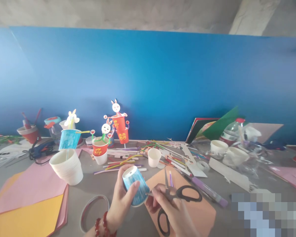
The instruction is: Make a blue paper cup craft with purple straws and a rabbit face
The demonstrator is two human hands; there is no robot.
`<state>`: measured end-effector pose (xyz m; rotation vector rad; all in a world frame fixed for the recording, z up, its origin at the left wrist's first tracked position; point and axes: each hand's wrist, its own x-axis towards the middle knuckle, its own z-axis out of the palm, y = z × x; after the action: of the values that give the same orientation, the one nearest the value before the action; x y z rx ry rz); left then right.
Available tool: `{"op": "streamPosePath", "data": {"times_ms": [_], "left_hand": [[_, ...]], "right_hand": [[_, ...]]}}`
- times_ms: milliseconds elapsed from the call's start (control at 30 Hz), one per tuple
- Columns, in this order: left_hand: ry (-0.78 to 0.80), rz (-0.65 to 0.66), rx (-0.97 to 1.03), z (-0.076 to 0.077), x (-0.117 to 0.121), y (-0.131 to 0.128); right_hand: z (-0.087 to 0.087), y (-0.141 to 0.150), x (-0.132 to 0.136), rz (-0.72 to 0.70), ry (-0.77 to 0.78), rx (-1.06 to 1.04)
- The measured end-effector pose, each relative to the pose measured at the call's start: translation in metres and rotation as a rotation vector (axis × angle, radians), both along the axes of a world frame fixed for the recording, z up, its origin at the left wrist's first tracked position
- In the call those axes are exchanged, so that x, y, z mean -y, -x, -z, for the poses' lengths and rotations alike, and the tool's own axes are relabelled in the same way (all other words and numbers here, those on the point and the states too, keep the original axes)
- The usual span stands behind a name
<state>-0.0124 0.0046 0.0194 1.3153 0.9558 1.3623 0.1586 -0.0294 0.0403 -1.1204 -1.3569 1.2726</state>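
My left hand [124, 197] is wrapped round a paper cup [137, 187] coloured blue in streaks. The cup is tilted with its white base up, and a small dark spot shows on the base. Pinched in my right hand [166, 204] is a pair of black-handled scissors [188, 193], spread wide. One blade points away from me; the other runs under my fingers, its tip at the cup's lower right side. Whether the tip pierces the cup I cannot tell. Orange paper [199, 214] lies beneath the scissors and my right hand.
White stacked cups [67, 169] stand left, a blue cup figure [70, 138] above them. Behind are red cup rabbits [120, 128], a white cup [154, 157] and scattered pens and straws [123, 161]. A tape ring [82, 214] lies near my left wrist. A bottle [233, 130] stands right.
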Motion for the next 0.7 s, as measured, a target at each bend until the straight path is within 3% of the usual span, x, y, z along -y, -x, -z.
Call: {"op": "streamPosePath", "data": {"times_ms": [200,333,567,700], "left_hand": [[0.01,0.012,0.018,-0.001,0.0,0.0],[0.094,0.091,0.077,0.007,-0.004,0.001],[0.193,0.061,0.353,0.011,-0.01,0.001],[0.254,0.149,0.509,0.005,-0.013,0.0]], "right_hand": [[0.003,0.0,0.001,-0.004,-0.06,0.113],[0.006,-0.004,0.002,-0.026,-0.169,0.217],[0.011,-0.006,-0.003,0.224,-0.138,-0.211],[0.015,-0.001,-0.009,0.359,-0.004,-0.244]]}}
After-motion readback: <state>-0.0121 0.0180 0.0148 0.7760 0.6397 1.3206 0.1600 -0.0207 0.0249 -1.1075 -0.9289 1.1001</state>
